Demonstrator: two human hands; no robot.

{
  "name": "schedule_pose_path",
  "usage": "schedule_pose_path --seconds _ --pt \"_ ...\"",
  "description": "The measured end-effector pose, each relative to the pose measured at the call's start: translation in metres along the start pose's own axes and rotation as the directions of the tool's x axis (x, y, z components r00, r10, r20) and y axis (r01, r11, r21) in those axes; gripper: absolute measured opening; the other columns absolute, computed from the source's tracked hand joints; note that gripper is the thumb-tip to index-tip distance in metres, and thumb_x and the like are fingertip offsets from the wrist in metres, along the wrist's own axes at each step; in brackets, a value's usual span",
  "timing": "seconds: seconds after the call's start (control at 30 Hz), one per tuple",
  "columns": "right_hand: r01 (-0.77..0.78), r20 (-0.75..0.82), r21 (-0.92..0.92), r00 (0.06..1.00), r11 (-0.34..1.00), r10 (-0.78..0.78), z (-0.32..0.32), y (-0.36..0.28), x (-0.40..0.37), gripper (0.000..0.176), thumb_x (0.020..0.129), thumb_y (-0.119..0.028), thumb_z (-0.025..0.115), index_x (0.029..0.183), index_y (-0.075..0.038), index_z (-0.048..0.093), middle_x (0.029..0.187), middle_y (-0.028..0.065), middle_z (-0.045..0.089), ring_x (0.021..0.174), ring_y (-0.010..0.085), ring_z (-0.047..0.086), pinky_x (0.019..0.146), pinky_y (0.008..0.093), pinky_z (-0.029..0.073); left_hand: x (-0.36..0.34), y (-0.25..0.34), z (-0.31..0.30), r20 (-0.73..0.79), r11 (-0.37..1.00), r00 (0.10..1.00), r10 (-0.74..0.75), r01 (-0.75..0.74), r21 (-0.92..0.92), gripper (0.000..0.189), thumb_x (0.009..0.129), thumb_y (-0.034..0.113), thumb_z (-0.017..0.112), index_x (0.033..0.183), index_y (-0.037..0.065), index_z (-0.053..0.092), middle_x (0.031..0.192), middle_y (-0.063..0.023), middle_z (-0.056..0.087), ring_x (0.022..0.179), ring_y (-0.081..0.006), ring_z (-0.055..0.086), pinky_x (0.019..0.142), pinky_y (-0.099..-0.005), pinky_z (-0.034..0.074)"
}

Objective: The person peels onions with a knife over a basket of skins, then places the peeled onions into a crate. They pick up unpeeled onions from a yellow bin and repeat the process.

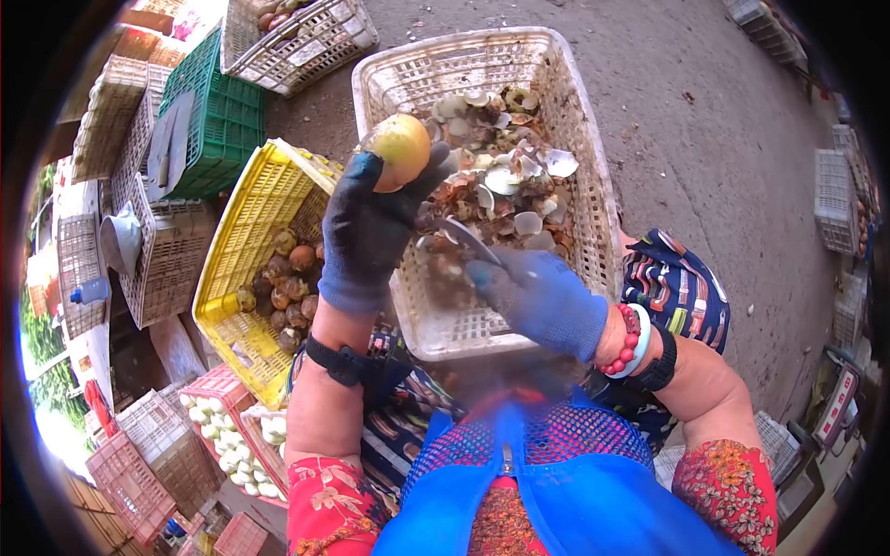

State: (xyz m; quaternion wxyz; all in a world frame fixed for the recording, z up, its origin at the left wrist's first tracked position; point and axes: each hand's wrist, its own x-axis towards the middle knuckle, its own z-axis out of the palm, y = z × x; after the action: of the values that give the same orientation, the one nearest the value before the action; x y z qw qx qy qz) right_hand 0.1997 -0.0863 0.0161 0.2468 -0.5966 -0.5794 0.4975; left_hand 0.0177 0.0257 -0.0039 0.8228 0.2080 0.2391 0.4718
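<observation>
My left hand (382, 218), in a dark blue and black glove, is closed around a yellowish round onion (399, 153), held up above the left side of a white crate (607, 222). The crate holds onion skins and pale cut pieces (505, 181). My right hand (547, 296), in a blue glove, is wrapped round a knife (468, 239); its handle is hidden in the glove. The blade points up and left over the peelings, apart from the onion. Some of the crate's lower part is blurred.
To the left, a yellow crate (232, 227) contains several brown unpeeled onions (287, 278). Pale peeled onions (232, 440) fill a red crate (222, 382) at lower left. A green crate (218, 111) and stacked crates stand farther left. Another white crate (311, 51) is at the top.
</observation>
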Motion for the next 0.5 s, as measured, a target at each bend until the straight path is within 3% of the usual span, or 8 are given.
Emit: schedule_pose_path --seconds 0.17,0.27,0.3,0.4,0.5 --pt "0.130 -0.370 0.004 0.922 0.992 -0.119 -0.028 -0.019 0.015 0.017 0.093 -0.019 0.061 0.100 -0.004 0.062 0.075 0.0209 0.064 0.070 0.0388 0.064 0.060 0.0434 0.049 -0.007 -0.009 0.009 0.015 0.996 0.996 -0.090 0.090 0.021 0.052 0.089 0.019 0.059 0.134 -0.006 0.045 0.127 -0.0209 0.057 0.120 -0.0360 0.056 0.110 -0.0515 0.038" --pt "0.341 -0.456 -0.076 0.824 0.937 -0.337 -0.032 -0.013 0.025 0.019 0.092 -0.019 0.062 0.102 -0.003 0.060 0.080 0.0196 0.064 0.074 0.0377 0.064 0.062 0.0412 0.049 -0.012 -0.016 0.016 -0.004 0.917 1.000 -0.029 0.028 0.397 0.060 0.085 0.021 0.063 0.135 -0.005 0.043 0.126 -0.0185 0.057 0.117 -0.0291 0.057 0.108 -0.0438 0.041" --pt "0.381 -0.451 -0.096 0.807 0.920 -0.381 -0.034 -0.015 0.027 0.021 0.091 -0.020 0.064 0.102 -0.001 0.061 0.084 0.0196 0.063 0.077 0.0385 0.063 0.066 0.0413 0.049 -0.013 -0.016 0.017 -0.020 0.896 0.997 -0.081 0.082 0.437 0.070 0.080 0.028 0.068 0.136 -0.005 0.042 0.126 -0.0160 0.056 0.116 -0.0235 0.057 0.104 -0.0367 0.044" --pt "0.352 -0.288 0.013 0.898 0.936 -0.333 -0.042 -0.008 0.030 0.023 0.090 -0.021 0.065 0.101 -0.001 0.060 0.085 0.0185 0.063 0.077 0.0393 0.062 0.067 0.0422 0.050 -0.019 -0.017 0.021 0.035 0.879 0.994 -0.108 0.079 0.470 0.077 0.076 0.034 0.072 0.136 -0.004 0.043 0.126 -0.0147 0.056 0.117 -0.0225 0.056 0.102 -0.0348 0.044" --pt "0.403 -0.197 0.083 0.903 0.911 -0.381 -0.045 0.000 0.030 0.025 0.088 -0.023 0.066 0.100 -0.002 0.060 0.084 0.0188 0.063 0.078 0.0387 0.063 0.069 0.0421 0.050 -0.022 -0.008 0.022 0.070 0.828 0.989 -0.130 0.069 0.557 0.075 0.072 0.030 0.073 0.134 -0.003 0.046 0.126 -0.0131 0.056 0.117 -0.0212 0.054 0.102 -0.0339 0.043"
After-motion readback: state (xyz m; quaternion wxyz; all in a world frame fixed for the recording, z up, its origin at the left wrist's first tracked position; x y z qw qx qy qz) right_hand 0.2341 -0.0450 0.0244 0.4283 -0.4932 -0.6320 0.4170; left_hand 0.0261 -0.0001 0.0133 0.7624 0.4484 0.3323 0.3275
